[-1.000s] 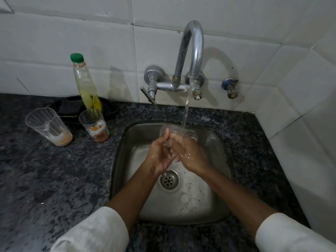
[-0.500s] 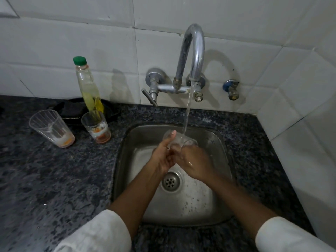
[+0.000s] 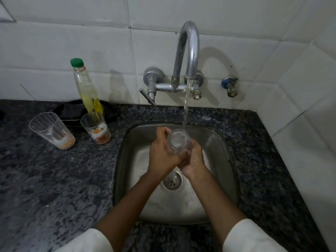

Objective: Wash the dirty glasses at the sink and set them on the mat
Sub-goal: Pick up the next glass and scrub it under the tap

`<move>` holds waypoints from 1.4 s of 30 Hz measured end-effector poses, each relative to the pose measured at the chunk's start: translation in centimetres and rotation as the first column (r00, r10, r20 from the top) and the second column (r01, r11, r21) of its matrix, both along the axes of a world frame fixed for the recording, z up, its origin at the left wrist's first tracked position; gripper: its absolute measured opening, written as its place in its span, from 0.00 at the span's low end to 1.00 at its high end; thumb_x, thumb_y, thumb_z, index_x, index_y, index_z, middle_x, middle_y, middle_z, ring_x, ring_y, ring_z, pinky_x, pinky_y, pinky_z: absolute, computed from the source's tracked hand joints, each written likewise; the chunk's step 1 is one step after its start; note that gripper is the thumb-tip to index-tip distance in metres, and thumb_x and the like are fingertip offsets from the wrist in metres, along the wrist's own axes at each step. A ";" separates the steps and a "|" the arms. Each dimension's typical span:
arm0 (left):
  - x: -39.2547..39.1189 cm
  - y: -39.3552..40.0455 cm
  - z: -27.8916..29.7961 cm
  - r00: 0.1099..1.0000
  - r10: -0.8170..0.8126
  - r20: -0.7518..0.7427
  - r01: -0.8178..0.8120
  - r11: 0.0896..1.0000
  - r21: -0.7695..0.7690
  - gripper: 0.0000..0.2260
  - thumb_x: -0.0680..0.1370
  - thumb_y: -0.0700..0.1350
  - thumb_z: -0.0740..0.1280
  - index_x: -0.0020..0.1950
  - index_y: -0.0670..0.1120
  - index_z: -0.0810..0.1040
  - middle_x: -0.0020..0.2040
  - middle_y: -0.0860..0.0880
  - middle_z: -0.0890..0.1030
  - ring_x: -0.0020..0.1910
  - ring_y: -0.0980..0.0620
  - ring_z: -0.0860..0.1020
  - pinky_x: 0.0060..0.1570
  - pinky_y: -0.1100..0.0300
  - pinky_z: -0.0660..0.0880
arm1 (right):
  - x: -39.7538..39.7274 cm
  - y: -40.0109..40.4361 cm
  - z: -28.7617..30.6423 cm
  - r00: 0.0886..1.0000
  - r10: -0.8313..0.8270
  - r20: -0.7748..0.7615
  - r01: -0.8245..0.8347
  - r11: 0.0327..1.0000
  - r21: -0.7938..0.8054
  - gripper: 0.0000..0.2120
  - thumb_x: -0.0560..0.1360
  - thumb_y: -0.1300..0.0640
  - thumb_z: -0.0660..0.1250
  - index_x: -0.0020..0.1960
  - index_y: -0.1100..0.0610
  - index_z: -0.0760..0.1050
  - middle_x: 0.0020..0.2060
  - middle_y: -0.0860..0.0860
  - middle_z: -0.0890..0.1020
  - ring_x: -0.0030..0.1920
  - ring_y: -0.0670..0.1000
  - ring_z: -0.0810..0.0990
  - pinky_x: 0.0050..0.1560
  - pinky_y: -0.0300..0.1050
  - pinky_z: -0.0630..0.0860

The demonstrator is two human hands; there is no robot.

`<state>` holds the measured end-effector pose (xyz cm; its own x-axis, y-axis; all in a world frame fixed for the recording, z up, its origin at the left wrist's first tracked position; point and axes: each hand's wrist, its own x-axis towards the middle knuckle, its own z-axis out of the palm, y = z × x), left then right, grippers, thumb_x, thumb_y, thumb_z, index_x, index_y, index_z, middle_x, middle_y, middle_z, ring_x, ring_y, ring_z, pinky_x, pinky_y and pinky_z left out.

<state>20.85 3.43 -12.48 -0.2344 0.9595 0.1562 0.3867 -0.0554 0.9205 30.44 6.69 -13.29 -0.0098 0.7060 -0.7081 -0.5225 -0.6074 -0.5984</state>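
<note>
White tiled walls (image 3: 72,42) meeting in a corner at right, dark speckled stone table (image 3: 45,179), dim light, soft shadows on the tiles

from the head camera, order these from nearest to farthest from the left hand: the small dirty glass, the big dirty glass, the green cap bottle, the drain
From the left hand:
1. Drain, just below it in the sink.
2. Small dirty glass, on the counter left of the sink.
3. Green cap bottle, behind that glass by the wall.
4. Big dirty glass, farthest left.
Bottle and big glass are a near call.
</note>
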 end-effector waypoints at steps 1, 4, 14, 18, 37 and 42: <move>-0.6 -0.3 0.2 0.982 -0.076 0.172 0.082 0.996 -0.030 0.28 0.61 0.44 0.82 0.53 0.49 0.69 0.47 0.53 0.80 0.44 0.56 0.80 0.41 0.61 0.77 | 0.1 0.4 0.2 1.000 0.008 0.022 -0.009 1.000 0.025 0.25 0.68 0.45 0.69 0.59 0.61 0.81 0.47 0.57 0.85 0.47 0.56 0.83 0.45 0.47 0.78; -2.6 -0.9 0.6 0.487 -0.106 0.867 0.342 0.936 -0.078 0.15 0.67 0.39 0.73 0.50 0.47 0.73 0.51 0.48 0.81 0.51 0.48 0.80 0.42 0.50 0.80 | 1.0 1.6 1.6 0.954 0.057 0.294 -0.121 0.971 0.205 0.15 0.69 0.49 0.72 0.48 0.60 0.81 0.41 0.57 0.83 0.37 0.54 0.78 0.36 0.42 0.71; -2.2 2.5 1.2 0.713 -0.220 0.666 0.551 0.764 -0.337 0.19 0.64 0.38 0.72 0.55 0.40 0.79 0.48 0.43 0.82 0.47 0.46 0.82 0.51 0.48 0.78 | 3.6 3.0 7.5 -0.161 -0.169 0.972 -0.979 0.153 -0.135 0.14 0.82 0.48 0.54 0.44 0.48 0.76 0.39 0.45 0.77 0.45 0.48 0.69 0.48 0.48 0.63; 0.0 2.8 1.0 0.970 -0.156 0.187 0.207 0.932 -0.298 0.25 0.62 0.41 0.79 0.56 0.49 0.75 0.51 0.49 0.82 0.50 0.48 0.82 0.52 0.45 0.81 | 3.8 2.7 8.8 -0.145 0.088 0.986 -0.956 0.245 -0.162 0.18 0.81 0.56 0.59 0.33 0.48 0.71 0.32 0.44 0.77 0.35 0.48 0.76 0.39 0.43 0.68; -2.5 3.1 0.6 0.738 -0.449 0.504 0.620 0.745 -0.246 0.29 0.66 0.36 0.78 0.64 0.49 0.75 0.59 0.49 0.82 0.57 0.50 0.81 0.52 0.50 0.81 | 4.1 2.6 9.3 0.151 0.028 0.988 -0.972 0.186 0.144 0.17 0.81 0.55 0.59 0.37 0.57 0.79 0.32 0.53 0.83 0.33 0.52 0.82 0.38 0.45 0.77; -0.8 3.1 0.3 0.903 -0.233 0.362 0.357 0.874 -0.329 0.24 0.65 0.36 0.77 0.58 0.47 0.76 0.49 0.46 0.83 0.44 0.48 0.82 0.44 0.45 0.82 | 3.1 2.9 8.9 0.052 0.017 0.999 -0.975 0.218 0.047 0.18 0.81 0.56 0.61 0.32 0.47 0.73 0.29 0.44 0.78 0.30 0.42 0.78 0.35 0.37 0.71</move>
